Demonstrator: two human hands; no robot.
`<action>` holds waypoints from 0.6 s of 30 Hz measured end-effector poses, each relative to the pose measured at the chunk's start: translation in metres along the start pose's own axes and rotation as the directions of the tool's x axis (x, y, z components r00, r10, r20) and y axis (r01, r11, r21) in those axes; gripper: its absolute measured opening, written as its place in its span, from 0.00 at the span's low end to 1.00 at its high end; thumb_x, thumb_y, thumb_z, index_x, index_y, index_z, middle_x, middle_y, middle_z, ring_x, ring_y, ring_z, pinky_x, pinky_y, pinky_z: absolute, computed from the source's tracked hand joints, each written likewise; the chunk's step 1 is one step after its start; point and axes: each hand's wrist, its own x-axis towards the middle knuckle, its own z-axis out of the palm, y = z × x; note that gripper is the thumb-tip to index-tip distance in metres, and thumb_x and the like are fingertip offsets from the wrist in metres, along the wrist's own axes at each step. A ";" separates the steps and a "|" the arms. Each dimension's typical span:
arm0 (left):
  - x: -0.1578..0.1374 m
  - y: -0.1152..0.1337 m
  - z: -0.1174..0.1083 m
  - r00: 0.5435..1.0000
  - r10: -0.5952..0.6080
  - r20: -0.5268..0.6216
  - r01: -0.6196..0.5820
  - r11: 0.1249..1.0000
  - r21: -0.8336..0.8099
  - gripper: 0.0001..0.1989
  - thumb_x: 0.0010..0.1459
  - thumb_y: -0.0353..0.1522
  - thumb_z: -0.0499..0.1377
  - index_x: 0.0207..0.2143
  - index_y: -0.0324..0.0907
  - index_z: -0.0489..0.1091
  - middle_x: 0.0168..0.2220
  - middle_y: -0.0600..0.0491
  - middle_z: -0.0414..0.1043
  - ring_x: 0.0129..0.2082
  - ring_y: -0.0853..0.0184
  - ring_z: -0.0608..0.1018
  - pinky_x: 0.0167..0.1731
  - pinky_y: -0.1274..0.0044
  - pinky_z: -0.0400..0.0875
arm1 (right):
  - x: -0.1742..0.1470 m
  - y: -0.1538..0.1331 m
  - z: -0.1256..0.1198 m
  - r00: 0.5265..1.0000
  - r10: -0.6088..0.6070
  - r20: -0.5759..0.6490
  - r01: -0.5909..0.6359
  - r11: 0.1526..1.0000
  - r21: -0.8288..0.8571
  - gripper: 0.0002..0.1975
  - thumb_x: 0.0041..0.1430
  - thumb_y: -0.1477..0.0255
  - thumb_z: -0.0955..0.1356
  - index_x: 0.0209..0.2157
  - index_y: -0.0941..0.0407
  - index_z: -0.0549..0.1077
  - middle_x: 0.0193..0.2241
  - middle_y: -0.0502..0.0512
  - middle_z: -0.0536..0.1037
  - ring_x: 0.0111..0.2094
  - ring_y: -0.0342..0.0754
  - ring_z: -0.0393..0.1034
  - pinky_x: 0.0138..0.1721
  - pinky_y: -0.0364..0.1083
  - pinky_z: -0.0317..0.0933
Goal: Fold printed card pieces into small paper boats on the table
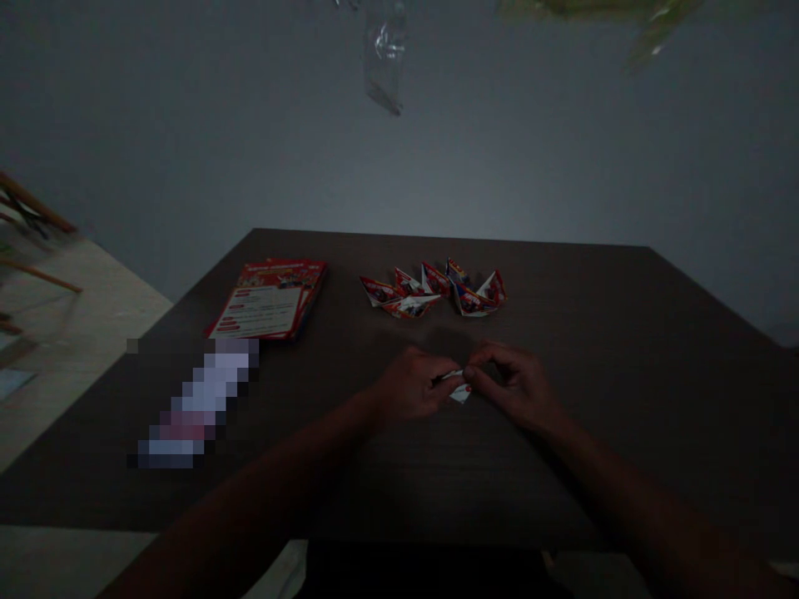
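Near the middle of the dark table, my left hand (417, 381) grips a small folded piece of paper (461, 392), white with a bit of red print. My right hand (513, 384) pinches the same paper between thumb and fingers at its right side. Much of the paper is hidden by the fingers. Just beyond my hands sit several folded paper boats (409, 306), red, white and blue with print, grouped close together. One boat (479, 298) stands at the right end of the group.
A stack of red printed leaflets (265, 299) lies at the table's back left. In front of it is a pixelated, bright oblong area (200, 403). The table (593, 291) meets a grey wall. A clear plastic bag (385, 58) hangs on the wall. Wooden furniture (37, 204) stands at far left.
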 end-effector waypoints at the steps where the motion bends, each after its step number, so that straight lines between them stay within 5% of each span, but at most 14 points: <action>1: 0.000 0.000 0.000 1.000 0.005 0.004 -0.005 1.000 0.005 0.16 0.60 0.35 0.52 0.22 0.36 0.67 0.15 0.60 0.55 0.15 0.79 0.58 0.18 0.83 0.50 | 0.000 0.000 0.000 1.000 0.003 -0.001 -0.003 1.000 0.001 0.06 0.56 0.71 0.67 0.26 0.56 0.70 0.23 0.51 0.72 0.26 0.44 0.66 0.30 0.44 0.59; 18: 0.002 0.000 0.000 0.994 -0.059 0.096 0.058 0.998 0.016 0.15 0.59 0.34 0.51 0.21 0.37 0.64 0.15 0.60 0.56 0.16 0.78 0.60 0.19 0.82 0.50 | -0.001 -0.001 0.005 0.999 0.052 0.003 -0.052 0.998 -0.027 0.07 0.56 0.69 0.67 0.27 0.56 0.70 0.23 0.51 0.73 0.26 0.44 0.68 0.29 0.44 0.61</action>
